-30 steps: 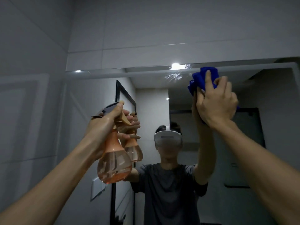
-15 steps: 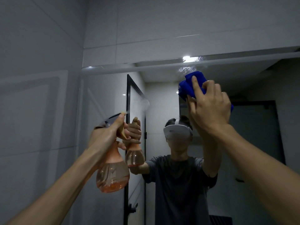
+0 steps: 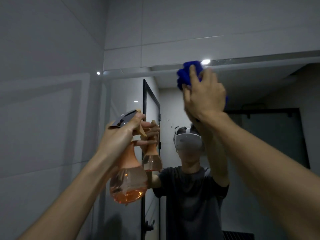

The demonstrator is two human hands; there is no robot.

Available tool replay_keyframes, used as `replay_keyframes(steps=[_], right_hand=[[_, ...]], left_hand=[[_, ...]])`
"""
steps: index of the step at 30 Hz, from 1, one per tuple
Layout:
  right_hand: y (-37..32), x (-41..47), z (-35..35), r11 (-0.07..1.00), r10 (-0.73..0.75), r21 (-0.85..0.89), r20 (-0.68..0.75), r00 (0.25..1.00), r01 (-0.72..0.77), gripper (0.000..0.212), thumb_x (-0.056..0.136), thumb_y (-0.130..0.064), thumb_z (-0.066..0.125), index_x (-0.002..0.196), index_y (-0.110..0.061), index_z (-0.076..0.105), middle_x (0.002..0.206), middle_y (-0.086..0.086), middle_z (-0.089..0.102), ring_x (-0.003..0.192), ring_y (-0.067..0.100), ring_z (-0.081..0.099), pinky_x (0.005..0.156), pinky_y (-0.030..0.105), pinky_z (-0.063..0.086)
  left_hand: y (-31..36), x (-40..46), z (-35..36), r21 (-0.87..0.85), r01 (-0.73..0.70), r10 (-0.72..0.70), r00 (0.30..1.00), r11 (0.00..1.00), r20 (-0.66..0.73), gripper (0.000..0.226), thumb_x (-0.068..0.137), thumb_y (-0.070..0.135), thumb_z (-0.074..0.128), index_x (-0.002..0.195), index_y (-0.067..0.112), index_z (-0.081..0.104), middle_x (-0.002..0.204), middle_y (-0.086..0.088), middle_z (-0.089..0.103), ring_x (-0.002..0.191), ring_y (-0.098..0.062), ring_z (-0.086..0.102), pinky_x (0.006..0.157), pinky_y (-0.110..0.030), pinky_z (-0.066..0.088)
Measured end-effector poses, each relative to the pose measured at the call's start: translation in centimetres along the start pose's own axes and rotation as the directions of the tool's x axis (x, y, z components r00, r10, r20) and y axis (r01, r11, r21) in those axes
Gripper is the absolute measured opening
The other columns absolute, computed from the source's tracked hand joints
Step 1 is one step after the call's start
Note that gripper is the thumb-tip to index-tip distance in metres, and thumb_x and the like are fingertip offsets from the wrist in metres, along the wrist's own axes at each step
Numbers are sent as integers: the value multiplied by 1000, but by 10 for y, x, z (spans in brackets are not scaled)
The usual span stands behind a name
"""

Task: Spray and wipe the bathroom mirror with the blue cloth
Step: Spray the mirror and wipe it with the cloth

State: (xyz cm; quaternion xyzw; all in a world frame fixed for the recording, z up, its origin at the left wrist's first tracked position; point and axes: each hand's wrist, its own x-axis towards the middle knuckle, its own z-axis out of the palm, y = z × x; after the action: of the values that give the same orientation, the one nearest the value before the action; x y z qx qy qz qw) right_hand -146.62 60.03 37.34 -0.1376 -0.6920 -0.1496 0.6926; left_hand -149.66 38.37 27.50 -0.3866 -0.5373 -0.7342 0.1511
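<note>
The bathroom mirror [image 3: 259, 135] fills the wall ahead, its top edge running just above my raised hand. My right hand [image 3: 204, 96] presses the bunched blue cloth [image 3: 186, 75] flat against the glass near the mirror's top edge. Fingers cover most of the cloth. My left hand [image 3: 123, 134] grips the neck of an orange spray bottle [image 3: 129, 181], its nozzle pointing at the mirror. The bottle holds a little orange liquid at the bottom. Both arms and the bottle are reflected in the glass.
A grey tiled wall [image 3: 43, 118] stands close on the left, meeting the mirror at a corner. More grey tiles [image 3: 190, 23] run above the mirror. The reflection shows a black-framed glass door [image 3: 150, 108] and a person wearing a headset.
My right hand has slid the cloth up and slightly left along the mirror's top. The spray bottle has stayed raised in my left hand. My view has shifted a little to the left.
</note>
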Motion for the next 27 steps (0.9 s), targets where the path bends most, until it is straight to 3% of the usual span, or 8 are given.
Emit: replay_keyframes(steps=[4, 7, 10, 13, 16, 21, 23, 27], right_hand=[[-48, -48, 16, 942, -336, 32, 35, 941, 335, 64, 93, -48, 47, 148, -17, 32, 126, 14, 46, 103, 28, 50, 79, 40, 44], [-49, -93, 21, 797, -604, 67, 61, 795, 600, 68, 89, -48, 56, 146, -16, 38, 124, 12, 50, 100, 26, 51, 78, 40, 45], [-26, -104, 22, 679, -734, 28, 31, 678, 733, 64, 89, -47, 57, 144, -17, 44, 116, 9, 56, 93, 24, 54, 72, 37, 46], [-9, -70, 20, 770, -637, -26, 11, 770, 638, 62, 90, -47, 53, 144, -18, 43, 113, 13, 55, 90, 27, 54, 72, 36, 44], [3, -8, 16, 952, -297, -103, -73, 952, 289, 59, 95, -43, 48, 146, -17, 38, 114, 17, 52, 94, 33, 52, 75, 41, 43], [-10, 64, 17, 986, 148, -55, -107, 983, -154, 55, 94, -28, 52, 143, -10, 34, 129, 21, 43, 109, 37, 47, 81, 46, 42], [-35, 65, 22, 994, 91, -52, -103, 990, -97, 55, 94, -32, 51, 142, -10, 36, 133, 19, 43, 112, 36, 46, 81, 46, 42], [-79, 19, 34, 948, -319, -31, -147, 936, 318, 54, 95, -42, 48, 140, -14, 41, 127, 15, 50, 108, 31, 51, 85, 43, 42]], left_hand=[[3, 14, -17, 21, -38, 39, 998, 999, -41, 32, 94, 40, 57, 113, 17, 68, 104, -5, 75, 94, -18, 74, 56, -29, 61], [3, 15, -21, -11, -70, 69, 994, 997, -85, 29, 95, 38, 54, 114, 19, 66, 105, -3, 73, 94, -16, 72, 51, -25, 59], [1, 18, -24, -16, -40, 39, 996, 999, -75, 33, 96, 38, 54, 119, 16, 65, 108, -5, 72, 96, -17, 72, 49, -24, 57], [-2, 20, -28, -8, -33, 32, 997, 999, -76, 32, 94, 40, 56, 114, 18, 67, 104, -3, 75, 94, -17, 73, 48, -24, 56], [-6, 24, -28, -5, -57, 56, 994, 998, -95, 34, 90, 41, 60, 111, 15, 69, 99, -4, 77, 90, -17, 75, 48, -28, 58], [-13, 29, -27, -10, -55, 54, 995, 998, -79, 38, 88, 43, 59, 113, 16, 69, 101, -3, 77, 91, -15, 75, 53, -29, 60], [-14, 29, -31, -2, -71, 71, 994, 997, -77, 42, 84, 46, 60, 114, 17, 68, 103, -2, 77, 93, -15, 74, 54, -30, 61], [-8, 20, -44, -24, -105, 104, 993, 994, -64, 38, 89, 43, 57, 115, 19, 69, 106, -3, 76, 97, -16, 74, 52, -29, 60]])
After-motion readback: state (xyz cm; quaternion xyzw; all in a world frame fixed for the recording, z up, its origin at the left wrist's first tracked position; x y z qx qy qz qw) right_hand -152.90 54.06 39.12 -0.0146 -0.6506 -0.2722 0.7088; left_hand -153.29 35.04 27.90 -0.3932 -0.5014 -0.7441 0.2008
